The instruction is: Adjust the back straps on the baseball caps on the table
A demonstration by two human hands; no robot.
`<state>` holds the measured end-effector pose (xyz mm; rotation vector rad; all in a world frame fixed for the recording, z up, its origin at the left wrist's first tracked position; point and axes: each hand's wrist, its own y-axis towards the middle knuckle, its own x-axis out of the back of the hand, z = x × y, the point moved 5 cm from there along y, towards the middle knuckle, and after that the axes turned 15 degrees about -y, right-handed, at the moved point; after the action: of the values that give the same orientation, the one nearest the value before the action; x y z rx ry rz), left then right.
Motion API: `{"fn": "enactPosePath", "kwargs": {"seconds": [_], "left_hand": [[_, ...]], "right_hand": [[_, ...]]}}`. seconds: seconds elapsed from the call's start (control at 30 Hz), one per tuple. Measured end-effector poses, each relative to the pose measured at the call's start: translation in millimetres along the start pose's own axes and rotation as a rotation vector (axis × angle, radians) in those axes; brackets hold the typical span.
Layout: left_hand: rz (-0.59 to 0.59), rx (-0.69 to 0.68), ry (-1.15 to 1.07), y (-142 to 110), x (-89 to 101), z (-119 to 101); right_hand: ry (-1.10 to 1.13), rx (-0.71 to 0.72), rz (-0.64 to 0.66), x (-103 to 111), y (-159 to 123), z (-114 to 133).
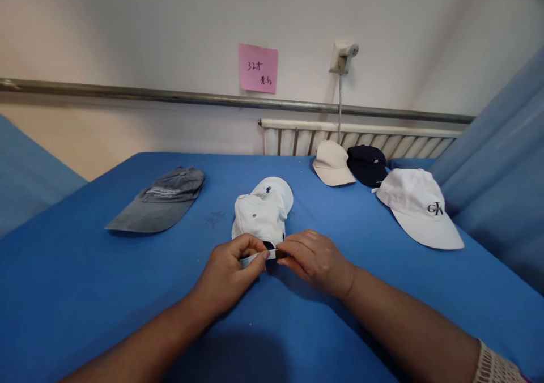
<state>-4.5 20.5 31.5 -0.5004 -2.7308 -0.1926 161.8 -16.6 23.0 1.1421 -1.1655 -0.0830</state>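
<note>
A white baseball cap [259, 213] with a small dark emblem lies on the blue-covered table, its brim pointing away from me and its back strap toward me. Between finger and thumb, my left hand [236, 264] pinches the white strap [272, 254] at the back of this cap. My right hand [314, 258] is closed on the strap's other side, at a small brownish buckle [280, 253] partly covered by the fingers. The cap's dark opening shows just above the strap.
A grey cap [164, 199] lies left. At the back right are a beige cap [332, 162] and a navy cap [366, 162]; a larger white cap [419, 204] sits right. Behind the table [106, 298] are a metal rail [191, 95], a radiator [306, 136] and a plugged socket [340, 57].
</note>
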Motion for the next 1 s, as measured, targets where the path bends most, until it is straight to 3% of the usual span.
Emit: {"fn": "enactPosePath", "kwargs": {"seconds": [0.37, 1.0], "left_hand": [[0.129, 0.096, -0.168, 0.2, -8.3, 5.1], [0.147, 0.161, -0.369, 1.8, -15.3, 10.3]], "right_hand": [[0.038, -0.02, 0.025, -3.4, -0.9, -3.1], [0.083, -0.077, 0.045, -9.6, -4.6, -5.3]]}}
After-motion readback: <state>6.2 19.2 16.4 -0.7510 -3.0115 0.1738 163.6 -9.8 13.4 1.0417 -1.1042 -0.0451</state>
